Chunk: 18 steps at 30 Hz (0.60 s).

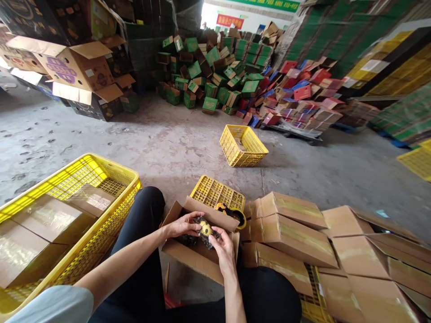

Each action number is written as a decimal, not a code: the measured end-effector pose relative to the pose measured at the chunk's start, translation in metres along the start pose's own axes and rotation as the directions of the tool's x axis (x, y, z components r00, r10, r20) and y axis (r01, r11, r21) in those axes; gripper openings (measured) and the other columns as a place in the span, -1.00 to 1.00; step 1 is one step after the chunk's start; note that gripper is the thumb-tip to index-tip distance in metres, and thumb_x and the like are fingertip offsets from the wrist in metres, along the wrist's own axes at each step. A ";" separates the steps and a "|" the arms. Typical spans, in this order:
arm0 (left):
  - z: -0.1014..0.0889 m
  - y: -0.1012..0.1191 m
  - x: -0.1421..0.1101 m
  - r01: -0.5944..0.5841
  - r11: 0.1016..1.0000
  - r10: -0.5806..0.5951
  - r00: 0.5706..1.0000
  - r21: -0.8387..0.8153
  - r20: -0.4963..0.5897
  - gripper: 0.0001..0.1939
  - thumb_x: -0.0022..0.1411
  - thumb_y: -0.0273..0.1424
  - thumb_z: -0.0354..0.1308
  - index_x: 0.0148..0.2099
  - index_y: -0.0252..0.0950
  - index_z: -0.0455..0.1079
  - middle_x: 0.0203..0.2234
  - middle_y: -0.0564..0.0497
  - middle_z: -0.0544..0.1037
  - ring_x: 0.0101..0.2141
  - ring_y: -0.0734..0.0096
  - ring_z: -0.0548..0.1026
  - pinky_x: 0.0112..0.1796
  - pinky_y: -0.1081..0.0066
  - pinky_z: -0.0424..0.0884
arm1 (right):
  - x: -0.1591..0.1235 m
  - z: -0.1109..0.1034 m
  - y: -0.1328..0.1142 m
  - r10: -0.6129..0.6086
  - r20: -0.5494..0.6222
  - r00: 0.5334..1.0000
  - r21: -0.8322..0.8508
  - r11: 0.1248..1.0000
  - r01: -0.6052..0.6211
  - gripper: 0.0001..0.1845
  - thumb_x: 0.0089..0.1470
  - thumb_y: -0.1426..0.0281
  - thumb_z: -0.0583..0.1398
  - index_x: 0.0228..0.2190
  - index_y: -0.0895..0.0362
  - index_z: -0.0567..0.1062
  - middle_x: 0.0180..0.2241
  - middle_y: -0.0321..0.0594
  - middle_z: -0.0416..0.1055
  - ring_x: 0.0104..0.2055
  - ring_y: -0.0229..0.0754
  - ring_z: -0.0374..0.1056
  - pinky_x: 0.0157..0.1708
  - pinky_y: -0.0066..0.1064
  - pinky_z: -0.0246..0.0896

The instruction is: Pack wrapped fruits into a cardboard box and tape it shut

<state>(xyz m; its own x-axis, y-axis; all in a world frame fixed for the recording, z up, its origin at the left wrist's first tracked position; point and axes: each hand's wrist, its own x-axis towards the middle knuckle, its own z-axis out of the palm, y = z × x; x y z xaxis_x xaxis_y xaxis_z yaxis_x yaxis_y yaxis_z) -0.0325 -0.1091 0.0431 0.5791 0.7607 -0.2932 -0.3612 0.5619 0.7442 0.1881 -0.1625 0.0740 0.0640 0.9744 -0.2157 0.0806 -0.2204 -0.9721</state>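
Observation:
My left hand (183,224) and my right hand (225,251) both pinch a small black plastic packet with a yellow item inside (205,229), held over an open cardboard box (195,255) on my lap. The box flaps stand open; its inside looks dark with more packets. A black and yellow tape dispenser (232,213) lies just beyond the box, on an upturned yellow crate (217,193).
A yellow crate (114,179) at my left holds taped cardboard boxes. Several sealed boxes (289,233) are stacked at my right. Another yellow crate (243,146) sits on the concrete floor ahead. Piles of green, red and blue cartons (235,76) lie behind.

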 end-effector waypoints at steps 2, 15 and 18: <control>-0.001 -0.001 0.000 -0.036 0.999 0.036 0.999 0.009 0.011 -0.16 0.01 -0.31 0.59 0.31 -0.10 0.37 -0.02 -0.07 0.49 -0.08 0.23 0.56 -0.04 0.21 0.51 | 0.000 0.000 0.000 -0.003 0.006 1.000 -0.002 1.000 0.003 -0.43 -0.11 -0.02 0.46 -0.15 0.08 0.64 -0.23 -0.14 0.65 -0.24 0.02 0.55 -0.23 -0.23 0.50; -0.004 -0.005 0.005 -0.186 0.975 0.180 0.982 0.119 0.054 -0.12 -0.05 -0.38 0.61 0.32 -0.15 0.40 -0.08 -0.07 0.53 -0.04 0.24 0.49 0.01 0.27 0.39 | 0.004 0.002 0.009 -0.007 0.109 0.994 0.107 0.994 -0.005 -0.26 -0.04 0.07 0.47 0.14 0.06 0.54 0.19 0.03 0.51 0.24 0.20 0.43 0.24 0.06 0.36; -0.004 -0.006 0.004 -0.168 0.972 0.164 0.986 0.166 0.036 -0.11 -0.08 -0.39 0.62 0.30 -0.14 0.42 -0.06 -0.07 0.53 -0.02 0.21 0.48 0.03 0.26 0.37 | 0.005 0.003 0.014 -0.009 0.141 0.990 0.071 0.997 -0.001 -0.23 -0.03 0.09 0.47 0.17 0.06 0.51 0.18 0.02 0.52 0.21 0.16 0.46 0.22 0.03 0.38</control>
<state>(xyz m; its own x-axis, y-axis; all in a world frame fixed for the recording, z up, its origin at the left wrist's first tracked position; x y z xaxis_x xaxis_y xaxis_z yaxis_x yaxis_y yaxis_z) -0.0306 -0.1078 0.0351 0.5380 0.8304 -0.1452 -0.3267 0.3641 0.8721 0.1863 -0.1608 0.0595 -0.0776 0.9729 -0.2176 0.0096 -0.2176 -0.9760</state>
